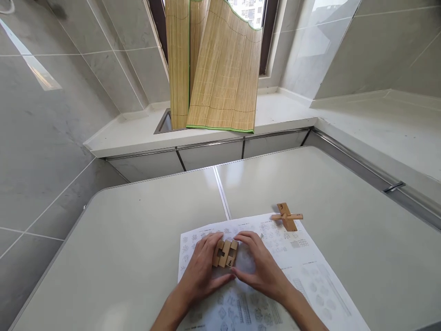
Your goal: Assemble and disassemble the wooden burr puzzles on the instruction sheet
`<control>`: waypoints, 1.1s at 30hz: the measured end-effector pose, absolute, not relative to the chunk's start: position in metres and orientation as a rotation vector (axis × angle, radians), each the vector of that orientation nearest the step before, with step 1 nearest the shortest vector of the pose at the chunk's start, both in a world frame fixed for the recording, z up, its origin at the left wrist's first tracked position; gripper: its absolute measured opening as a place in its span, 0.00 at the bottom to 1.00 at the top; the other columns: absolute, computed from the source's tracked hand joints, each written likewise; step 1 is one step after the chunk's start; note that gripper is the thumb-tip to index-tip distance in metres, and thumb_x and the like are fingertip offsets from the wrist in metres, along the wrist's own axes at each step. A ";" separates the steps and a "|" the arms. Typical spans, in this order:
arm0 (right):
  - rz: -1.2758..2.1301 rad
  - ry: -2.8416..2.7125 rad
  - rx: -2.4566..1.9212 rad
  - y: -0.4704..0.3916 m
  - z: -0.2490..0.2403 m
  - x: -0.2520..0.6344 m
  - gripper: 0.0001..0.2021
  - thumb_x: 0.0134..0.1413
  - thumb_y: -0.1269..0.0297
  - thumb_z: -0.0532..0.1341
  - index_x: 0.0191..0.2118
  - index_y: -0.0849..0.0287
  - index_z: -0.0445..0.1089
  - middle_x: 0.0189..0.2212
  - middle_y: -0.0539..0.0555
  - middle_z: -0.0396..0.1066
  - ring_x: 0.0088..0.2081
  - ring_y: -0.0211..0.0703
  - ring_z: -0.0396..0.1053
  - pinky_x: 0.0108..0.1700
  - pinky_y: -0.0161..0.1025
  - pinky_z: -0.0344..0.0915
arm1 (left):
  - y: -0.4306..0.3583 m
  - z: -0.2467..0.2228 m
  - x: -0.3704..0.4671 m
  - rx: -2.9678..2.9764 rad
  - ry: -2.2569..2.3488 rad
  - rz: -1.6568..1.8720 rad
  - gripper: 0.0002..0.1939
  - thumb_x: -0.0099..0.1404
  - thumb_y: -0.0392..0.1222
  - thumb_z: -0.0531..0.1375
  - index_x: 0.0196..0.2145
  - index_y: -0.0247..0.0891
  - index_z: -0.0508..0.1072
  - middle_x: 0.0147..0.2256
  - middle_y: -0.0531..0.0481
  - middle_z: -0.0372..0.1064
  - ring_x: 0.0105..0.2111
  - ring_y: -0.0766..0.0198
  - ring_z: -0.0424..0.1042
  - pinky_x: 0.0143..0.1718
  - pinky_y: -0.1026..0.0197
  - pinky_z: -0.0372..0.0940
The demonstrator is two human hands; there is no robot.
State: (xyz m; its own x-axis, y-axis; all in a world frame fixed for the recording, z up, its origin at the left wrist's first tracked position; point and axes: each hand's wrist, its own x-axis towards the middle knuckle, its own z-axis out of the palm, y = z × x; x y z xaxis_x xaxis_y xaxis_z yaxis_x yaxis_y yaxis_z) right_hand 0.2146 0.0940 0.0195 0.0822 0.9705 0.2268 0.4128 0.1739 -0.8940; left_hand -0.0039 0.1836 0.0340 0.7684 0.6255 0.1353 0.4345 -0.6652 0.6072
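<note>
Several notched wooden pieces [225, 253] lie side by side on a printed paper sheet [324, 285], one marked with a "3". My left hand [203, 266] curves around their left side, its fingers touching the edge and its thumb stretched below them. At their right side my right hand [258, 264] is spread in a C shape, fingertips and thumb close to the pieces' right edge. Beyond it, at the sheet's upper right edge, sits a cross-shaped assembly of wooden pieces [286, 217], with dark marks on it.
The pale table [144, 220] has a seam running away from the paper. Behind it are a white ledge [285, 108], a bamboo mat [227, 73] hanging at the window, and tiled walls. A metal rail [361, 161] runs along the right side.
</note>
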 end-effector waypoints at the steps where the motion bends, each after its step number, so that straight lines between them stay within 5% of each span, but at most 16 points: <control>1: 0.722 -1.521 -1.398 0.094 0.018 0.214 0.34 0.51 0.70 0.72 0.63 0.48 0.65 0.61 0.59 0.67 0.63 0.60 0.65 0.65 0.55 0.66 | 0.184 0.035 -0.004 2.390 0.794 0.450 0.48 0.63 0.45 0.73 0.71 0.49 0.51 0.67 0.38 0.62 0.67 0.40 0.62 0.66 0.35 0.64; 13: 0.725 -1.490 -1.403 0.095 0.019 0.217 0.32 0.53 0.68 0.72 0.62 0.48 0.66 0.57 0.59 0.72 0.60 0.62 0.69 0.62 0.58 0.68 | 0.198 0.053 -0.024 2.218 0.688 0.402 0.43 0.62 0.37 0.69 0.70 0.49 0.58 0.65 0.39 0.66 0.66 0.44 0.65 0.67 0.39 0.65; 23: 0.684 -1.354 -1.390 0.092 0.019 0.216 0.33 0.55 0.64 0.73 0.64 0.47 0.64 0.57 0.59 0.71 0.52 0.59 0.73 0.55 0.56 0.75 | 0.197 0.043 -0.023 1.637 0.782 0.632 0.40 0.64 0.51 0.73 0.69 0.52 0.62 0.65 0.39 0.67 0.59 0.45 0.73 0.60 0.41 0.73; 33: 0.672 -1.373 -1.371 0.090 0.025 0.218 0.32 0.55 0.65 0.73 0.65 0.48 0.68 0.61 0.60 0.71 0.61 0.62 0.71 0.63 0.58 0.71 | 0.189 0.037 -0.008 1.456 0.713 0.666 0.35 0.62 0.47 0.75 0.64 0.49 0.68 0.66 0.40 0.59 0.57 0.48 0.75 0.60 0.42 0.73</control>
State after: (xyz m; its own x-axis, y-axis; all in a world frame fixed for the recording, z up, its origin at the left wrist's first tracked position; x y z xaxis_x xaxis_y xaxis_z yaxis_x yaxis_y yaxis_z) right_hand 0.2182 0.0897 0.0247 0.1892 0.9434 0.2726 0.3637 0.1905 -0.9118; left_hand -0.0078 0.1888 0.0374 0.6341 0.7728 -0.0270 0.0254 0.0141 0.9996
